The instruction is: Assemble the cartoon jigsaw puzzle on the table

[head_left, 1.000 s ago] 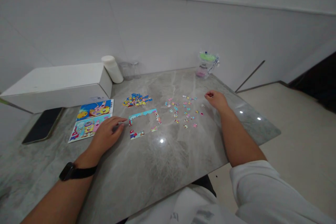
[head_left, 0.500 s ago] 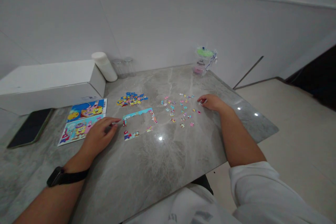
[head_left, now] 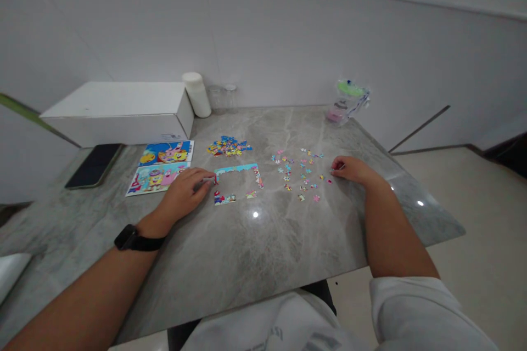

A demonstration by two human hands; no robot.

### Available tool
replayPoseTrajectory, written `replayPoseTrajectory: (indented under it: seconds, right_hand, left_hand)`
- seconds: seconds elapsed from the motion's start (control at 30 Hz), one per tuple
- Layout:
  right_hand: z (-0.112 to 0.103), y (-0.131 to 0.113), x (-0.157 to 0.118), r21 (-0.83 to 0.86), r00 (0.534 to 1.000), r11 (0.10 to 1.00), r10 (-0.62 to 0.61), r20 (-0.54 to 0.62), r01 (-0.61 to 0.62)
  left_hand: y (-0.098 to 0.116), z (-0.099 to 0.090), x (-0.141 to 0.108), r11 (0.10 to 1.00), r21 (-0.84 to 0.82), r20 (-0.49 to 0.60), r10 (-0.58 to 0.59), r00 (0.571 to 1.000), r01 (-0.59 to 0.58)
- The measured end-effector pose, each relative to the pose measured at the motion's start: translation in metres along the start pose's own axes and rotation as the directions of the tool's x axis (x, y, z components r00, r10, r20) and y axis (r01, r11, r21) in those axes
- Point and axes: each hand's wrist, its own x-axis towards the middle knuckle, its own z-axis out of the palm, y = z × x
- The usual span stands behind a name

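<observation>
A partly joined jigsaw puzzle (head_left: 236,168) lies on the grey table, a rectangular border with a bare middle and gaps along its left and lower sides. My left hand (head_left: 187,192), with a black watch on the wrist, rests beside it; the fingers are stretched out and the fingertips touch its left edge. To the right of the border are several loose puzzle pieces (head_left: 302,197), spread apart. At their right side my right hand (head_left: 353,169) pinches a small pale puzzle piece (head_left: 332,171), mostly covered by the fingers.
Behind the border is a heap of blue and yellow pieces (head_left: 230,146). Picture cards (head_left: 158,178) and a phone (head_left: 94,165) lie at left. A white box (head_left: 123,129), white bottle (head_left: 196,96), clear glasses (head_left: 224,98) and a plastic bag (head_left: 348,103) line the wall.
The view has turned left, so everything appears farther right. My left fingertips now meet the border's left edge. My right hand stays near the loose pieces, still pinching.
</observation>
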Motion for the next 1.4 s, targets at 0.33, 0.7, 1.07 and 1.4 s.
replayPoseTrajectory:
  seconds: [0.33, 0.7, 1.07, 1.4]
  right_hand:
    - [0.001, -0.083, -0.015, 0.417, 0.972, 0.882, -0.164, -0.166, 0.22]
    - [0.048, -0.208, -0.022, 0.428, 0.882, 0.78, -0.461, -0.101, 0.457]
    - [0.098, -0.216, -0.03, 0.303, 0.862, 0.811, -0.5, -0.084, 0.5]
    - [0.104, -0.231, -0.034, 0.161, 0.886, 0.873, -0.462, -0.032, 0.461]
  left_hand:
    - [0.014, -0.005, -0.003, 0.992, 0.032, 0.036, 0.121, 0.992, -0.122]
    - [0.095, 0.016, -0.013, 0.927, 0.133, 0.189, 0.324, 0.927, -0.351]
    - [0.093, 0.033, -0.007, 0.912, 0.239, 0.241, 0.276, 0.93, -0.333]
    - [0.095, 0.031, -0.005, 0.918, 0.221, 0.249, 0.272, 0.93, -0.328]
